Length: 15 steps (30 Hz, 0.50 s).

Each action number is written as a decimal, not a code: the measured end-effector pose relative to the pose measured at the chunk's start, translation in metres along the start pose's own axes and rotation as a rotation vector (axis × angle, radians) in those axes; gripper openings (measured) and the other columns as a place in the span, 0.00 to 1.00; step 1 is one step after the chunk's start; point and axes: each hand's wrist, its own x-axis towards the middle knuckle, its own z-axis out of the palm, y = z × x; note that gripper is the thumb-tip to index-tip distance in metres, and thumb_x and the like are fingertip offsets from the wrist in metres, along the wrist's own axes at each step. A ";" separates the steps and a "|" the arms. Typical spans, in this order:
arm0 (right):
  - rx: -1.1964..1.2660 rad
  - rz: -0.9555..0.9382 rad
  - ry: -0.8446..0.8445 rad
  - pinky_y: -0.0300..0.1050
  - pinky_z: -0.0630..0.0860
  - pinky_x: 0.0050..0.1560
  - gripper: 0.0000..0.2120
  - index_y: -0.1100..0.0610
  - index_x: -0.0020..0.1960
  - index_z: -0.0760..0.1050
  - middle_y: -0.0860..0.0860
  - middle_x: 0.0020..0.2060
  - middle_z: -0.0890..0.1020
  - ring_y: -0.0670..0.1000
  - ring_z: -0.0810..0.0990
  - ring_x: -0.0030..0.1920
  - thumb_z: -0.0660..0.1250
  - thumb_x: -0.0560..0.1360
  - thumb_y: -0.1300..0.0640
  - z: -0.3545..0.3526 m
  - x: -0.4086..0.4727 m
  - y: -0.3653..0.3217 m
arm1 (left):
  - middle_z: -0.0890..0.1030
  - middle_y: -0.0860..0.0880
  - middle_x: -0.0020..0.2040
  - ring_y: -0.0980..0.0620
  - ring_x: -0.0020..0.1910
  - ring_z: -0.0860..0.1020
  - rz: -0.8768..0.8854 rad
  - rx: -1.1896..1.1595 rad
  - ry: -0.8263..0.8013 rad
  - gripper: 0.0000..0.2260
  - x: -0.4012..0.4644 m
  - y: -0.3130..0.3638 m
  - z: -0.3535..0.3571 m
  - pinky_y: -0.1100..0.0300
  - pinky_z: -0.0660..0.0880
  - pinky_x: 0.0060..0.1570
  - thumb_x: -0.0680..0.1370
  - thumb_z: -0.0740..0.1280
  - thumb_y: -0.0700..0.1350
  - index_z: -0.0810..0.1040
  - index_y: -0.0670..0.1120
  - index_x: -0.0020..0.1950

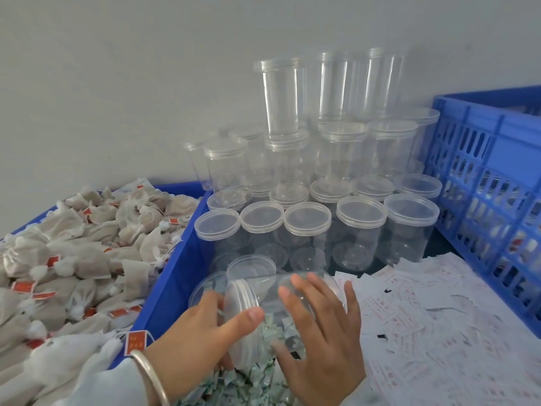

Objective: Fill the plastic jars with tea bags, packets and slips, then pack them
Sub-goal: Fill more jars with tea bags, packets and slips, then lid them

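A clear plastic jar (265, 297) lies on its side between my hands, its lidded end turned to the left. My left hand (202, 332) grips the lid end, thumb over the rim. My right hand (322, 332) holds the jar's body with fingers spread over it. Under the jar lies a heap of small green-and-white packets (243, 382). White tea bags with red tags (82, 259) fill a blue bin (172, 271) on the left. White printed slips (433, 315) spread across the surface on the right.
Several empty lidded jars (310, 227) stand in rows behind my hands, with more stacked higher against the grey wall (117, 83). A blue slotted crate (491, 186) stands at the right. Two loose clear lids (250, 266) lie just beyond the held jar.
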 end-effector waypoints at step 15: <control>0.780 0.822 -0.103 0.32 0.75 0.54 0.36 0.49 0.63 0.69 0.43 0.56 0.77 0.31 0.76 0.53 0.79 0.58 0.53 -0.020 0.010 0.011 | 0.82 0.44 0.40 0.51 0.31 0.76 -0.062 -0.936 -0.061 0.34 0.006 -0.002 -0.009 0.56 0.72 0.35 0.63 0.65 0.63 0.77 0.39 0.57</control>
